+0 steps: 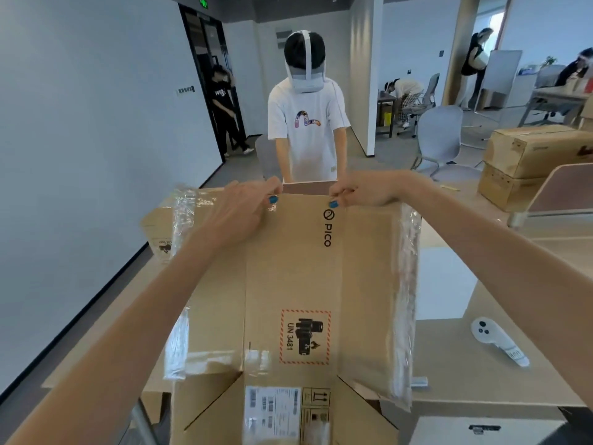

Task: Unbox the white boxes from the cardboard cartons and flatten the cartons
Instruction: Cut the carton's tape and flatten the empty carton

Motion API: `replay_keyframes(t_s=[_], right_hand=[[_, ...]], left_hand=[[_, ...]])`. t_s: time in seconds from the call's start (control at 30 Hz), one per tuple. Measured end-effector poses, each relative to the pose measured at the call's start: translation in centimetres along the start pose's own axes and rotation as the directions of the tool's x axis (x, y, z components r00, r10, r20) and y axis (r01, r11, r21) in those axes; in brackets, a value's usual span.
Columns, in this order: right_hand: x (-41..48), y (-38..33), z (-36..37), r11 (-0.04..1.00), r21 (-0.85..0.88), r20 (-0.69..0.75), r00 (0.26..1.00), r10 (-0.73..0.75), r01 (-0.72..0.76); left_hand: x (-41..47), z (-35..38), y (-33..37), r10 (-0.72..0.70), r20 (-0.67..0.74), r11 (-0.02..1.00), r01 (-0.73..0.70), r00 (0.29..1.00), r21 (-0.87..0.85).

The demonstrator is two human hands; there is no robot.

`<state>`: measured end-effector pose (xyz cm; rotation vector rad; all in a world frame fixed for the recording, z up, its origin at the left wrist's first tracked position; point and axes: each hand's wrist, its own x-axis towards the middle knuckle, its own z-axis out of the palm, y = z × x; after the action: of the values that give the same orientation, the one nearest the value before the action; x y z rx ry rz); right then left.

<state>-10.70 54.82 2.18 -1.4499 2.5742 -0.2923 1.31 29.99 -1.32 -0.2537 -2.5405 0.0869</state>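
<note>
Cardboard carton (288, 284), long axis pointing away, left hand (247, 208) and right hand (365, 191) fingers gripping far edge

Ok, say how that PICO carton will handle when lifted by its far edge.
Probably light: the carton has splayed, open flaps. Likely floppy at the creases, with the left hand and right hand gripping only one edge. The loose tape film may cling.

White wall (80, 107) fills the left of the frame, ending at a dark-framed doorway (205, 75) beneath a green exit sign (202, 2). Grey floor (244, 168) at centre. White pillar (365, 75) at upper centre. Grey chair (441, 136) and whiteboard (500, 75) at upper right. Tan table (449, 364) at lower right.
</note>
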Motion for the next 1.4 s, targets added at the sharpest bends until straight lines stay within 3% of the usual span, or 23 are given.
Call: replay_keyframes(t_s=[0.3, 0.53, 0.83, 0.93, 1.1, 1.4], right_hand=[[6.9, 7.8, 6.9, 0.995, 0.08, 0.12, 0.991, 0.056, -0.066], [15.1, 14.3, 11.2, 0.983, 0.134, 0.25, 0.964, 0.089, -0.125], [26.2, 22.1, 18.1, 0.974, -0.04, 0.393, 0.893, 0.22, -0.223], [28.8, 23.4, 20.3, 0.949, -0.163, 0.338, 0.888, 0.312, -0.271], [32.1, 25.2, 25.1, 0.897, -0.306, 0.106, 0.925, 0.365, -0.319], [34.6, 28.0, 33.6, 0.884, -0.305, 0.083, 0.914, 0.397, -0.356]], left_hand=[[0.9, 11.1, -1.9, 0.0, 0.237, 0.974, 0.054, 0.972, -0.222], [5.0, 21.1, -6.5, -0.024, 0.411, 0.972, 0.117, 0.911, -0.203], [8.3, 35.2, -12.4, -0.005, 0.553, 0.922, 0.217, 0.833, -0.319], [9.0, 39.6, -14.0, 0.012, 0.593, 0.916, 0.229, 0.805, -0.33], [9.5, 45.6, -17.1, -0.008, 0.625, 0.898, 0.281, 0.781, -0.339], [5.9, 53.8, -18.2, -0.054, 0.652, 0.896, 0.325, 0.757, -0.303]])
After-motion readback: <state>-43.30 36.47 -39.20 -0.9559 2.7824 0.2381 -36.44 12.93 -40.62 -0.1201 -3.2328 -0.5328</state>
